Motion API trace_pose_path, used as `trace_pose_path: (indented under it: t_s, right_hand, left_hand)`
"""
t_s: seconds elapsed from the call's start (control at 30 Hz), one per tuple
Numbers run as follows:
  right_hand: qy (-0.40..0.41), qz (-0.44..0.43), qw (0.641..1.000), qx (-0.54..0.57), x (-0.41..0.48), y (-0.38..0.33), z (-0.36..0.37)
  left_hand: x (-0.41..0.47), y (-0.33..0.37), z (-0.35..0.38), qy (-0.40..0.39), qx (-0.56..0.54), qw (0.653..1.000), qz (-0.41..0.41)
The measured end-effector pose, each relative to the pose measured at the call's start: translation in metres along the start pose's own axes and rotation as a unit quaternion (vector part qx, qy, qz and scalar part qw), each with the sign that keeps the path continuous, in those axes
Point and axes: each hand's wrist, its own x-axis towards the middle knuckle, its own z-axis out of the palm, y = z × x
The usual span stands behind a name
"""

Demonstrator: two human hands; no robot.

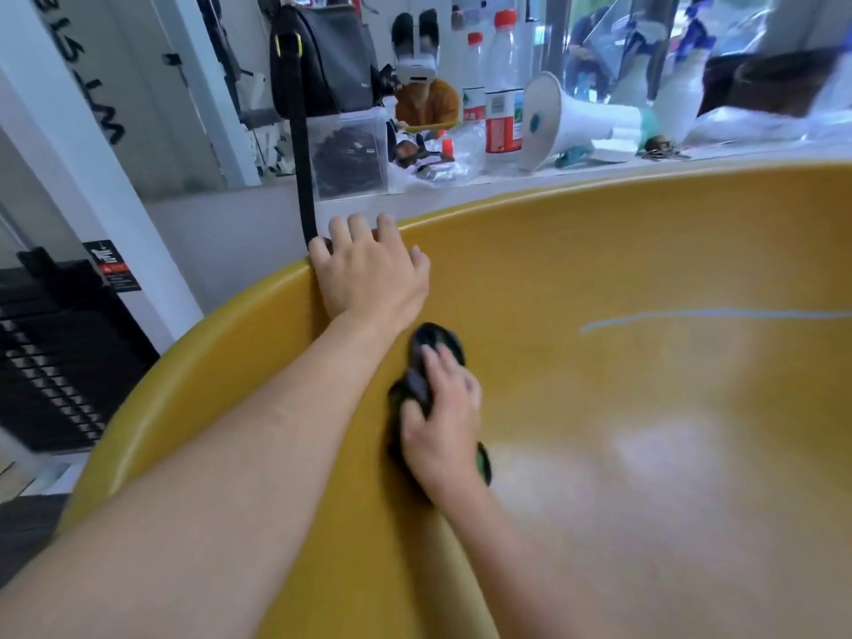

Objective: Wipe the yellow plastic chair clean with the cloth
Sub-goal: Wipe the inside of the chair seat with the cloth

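Note:
The yellow plastic chair [622, 279] fills the lower right of the head view, its curved inner shell facing me. My left hand [369, 269] grips the chair's upper rim, fingers curled over the edge. My right hand [442, 422] presses a dark bunched cloth [422, 362] against the inner surface just below my left wrist. The cloth is blurred and partly hidden under my fingers. A thin pale line [691, 315] runs across the shell to the right.
Behind the chair runs a white ledge [461, 186] holding a white megaphone [567, 117], plastic bottles [502, 85], a clear box [348, 154] and a black bag [322, 57] with its strap hanging down. A black rack [60, 362] stands at the left.

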Motion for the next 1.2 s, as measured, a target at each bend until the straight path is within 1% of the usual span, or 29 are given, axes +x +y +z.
trace_pose_path:
  t_s: [0.03, 0.07, 0.1, 0.13, 0.17, 0.2, 0.23, 0.27, 0.3, 0.33, 0.37, 0.4, 0.47, 0.53, 0.6, 0.67, 0.7, 0.73, 0.77, 0.8, 0.87, 0.9, 0.93, 1.0, 1.07, 1.1, 1.13, 1.17, 1.2]
  right_hand:
    - [-0.066, -0.113, 0.991, -0.004, -0.012, -0.019, 0.01]
    - [-0.108, -0.22, 0.969, -0.027, -0.008, -0.021, 0.005]
    - [-0.119, -0.3, 0.944, -0.06, 0.006, -0.006, -0.007]
    - [-0.099, -0.343, 0.926, -0.126, 0.02, 0.017, -0.022]
    - [-0.066, -0.32, 0.93, -0.171, 0.037, 0.042, -0.039]
    - [-0.003, -0.235, 0.955, -0.179, 0.055, 0.06, -0.054]
    - [0.069, -0.105, 0.981, -0.148, 0.073, 0.067, -0.067]
    - [0.121, 0.029, 0.988, -0.097, 0.091, 0.056, -0.07]
    - [0.152, 0.124, 0.979, -0.052, 0.107, 0.033, -0.065]
    - [0.172, 0.139, 0.975, -0.021, 0.124, 0.006, -0.058]
    - [0.176, 0.093, 0.98, -0.007, 0.137, -0.019, -0.049]
    - [0.174, 0.009, 0.985, 0.006, 0.145, -0.041, -0.042]
    - [0.153, -0.167, 0.974, 0.008, 0.141, -0.057, -0.028]
    - [0.092, -0.248, 0.964, -0.035, 0.102, -0.028, -0.014]
    - [0.005, -0.31, 0.947, -0.087, 0.053, 0.013, -0.011]
    - [-0.076, -0.394, 0.903, -0.156, 0.05, 0.035, -0.03]
    - [-0.072, -0.42, 0.886, -0.18, 0.074, 0.033, -0.042]
    - [-0.034, -0.417, 0.888, -0.192, 0.104, 0.021, -0.054]
    - [0.022, -0.382, 0.904, -0.191, 0.138, 0.002, -0.064]
    - [0.076, -0.314, 0.93, -0.176, 0.17, -0.018, -0.075]
    - [0.119, -0.188, 0.967, -0.126, 0.198, -0.043, -0.075]
    - [0.13, -0.17, 0.971, -0.106, 0.189, -0.044, -0.066]
    - [0.129, -0.188, 0.967, -0.112, 0.167, -0.035, -0.053]
    - [0.076, -0.258, 0.951, -0.153, 0.1, 0.01, -0.029]
    - [-0.03, -0.307, 0.93, -0.199, 0.039, 0.066, -0.027]
    - [-0.079, -0.336, 0.912, -0.223, 0.025, 0.085, -0.035]
    - [-0.118, -0.373, 0.89, -0.235, 0.029, 0.094, -0.05]
    - [-0.13, -0.412, 0.865, -0.254, 0.048, 0.097, -0.063]
    - [-0.112, -0.435, 0.852, -0.268, 0.076, 0.093, -0.076]
  left_hand:
    - [-0.001, -0.002, 0.001, 0.007, 0.0, 1.0, 0.002]
    - [-0.001, -0.004, 0.002, 0.008, 0.003, 1.0, 0.004]
    - [-0.001, -0.006, 0.002, 0.004, 0.001, 1.0, 0.003]
    - [0.0, -0.005, 0.0, 0.001, -0.007, 1.0, 0.001]
    - [0.001, -0.003, -0.002, -0.005, -0.017, 1.0, -0.002]
    - [0.0, -0.001, -0.004, -0.011, -0.022, 1.0, -0.003]
    - [0.0, 0.001, -0.004, -0.014, -0.021, 1.0, -0.001]
    - [-0.001, 0.001, -0.003, -0.014, -0.016, 1.0, -0.002]
    - [-0.002, 0.0, -0.001, -0.013, -0.012, 1.0, -0.007]
    - [-0.002, -0.001, 0.0, -0.008, -0.01, 1.0, -0.009]
    - [-0.003, -0.002, 0.001, -0.003, -0.008, 1.0, -0.009]
    - [-0.004, -0.002, 0.003, 0.005, -0.005, 1.0, -0.008]
    - [-0.004, -0.003, 0.005, 0.018, -0.001, 1.0, -0.01]
    - [-0.002, -0.005, 0.004, 0.011, -0.011, 1.0, -0.012]
    - [-0.005, -0.006, 0.004, 0.006, -0.016, 1.0, -0.008]
    - [-0.007, -0.005, 0.005, 0.008, -0.001, 1.0, 0.0]
    - [-0.008, -0.004, 0.006, 0.01, 0.007, 1.0, 0.001]
    - [-0.008, -0.003, 0.006, 0.014, 0.011, 1.0, 0.002]
    - [-0.007, -0.002, 0.007, 0.02, 0.013, 1.0, 0.002]
    - [-0.007, -0.001, 0.007, 0.023, 0.017, 1.0, 0.004]
    - [-0.006, -0.002, 0.007, 0.018, 0.025, 0.999, 0.009]
    - [-0.006, -0.004, 0.009, 0.016, 0.026, 1.0, 0.008]
    - [-0.006, -0.005, 0.01, 0.015, 0.026, 1.0, 0.007]
    - [-0.007, -0.005, 0.008, 0.016, 0.024, 1.0, 0.007]
    - [-0.007, -0.003, 0.007, 0.007, 0.023, 1.0, 0.01]
    - [-0.007, -0.002, 0.007, 0.001, 0.025, 1.0, 0.012]
    - [-0.006, -0.002, 0.007, -0.001, 0.025, 1.0, 0.013]
    - [-0.006, -0.003, 0.007, 0.001, 0.026, 1.0, 0.014]
    - [-0.005, -0.003, 0.007, 0.004, 0.028, 0.999, 0.015]
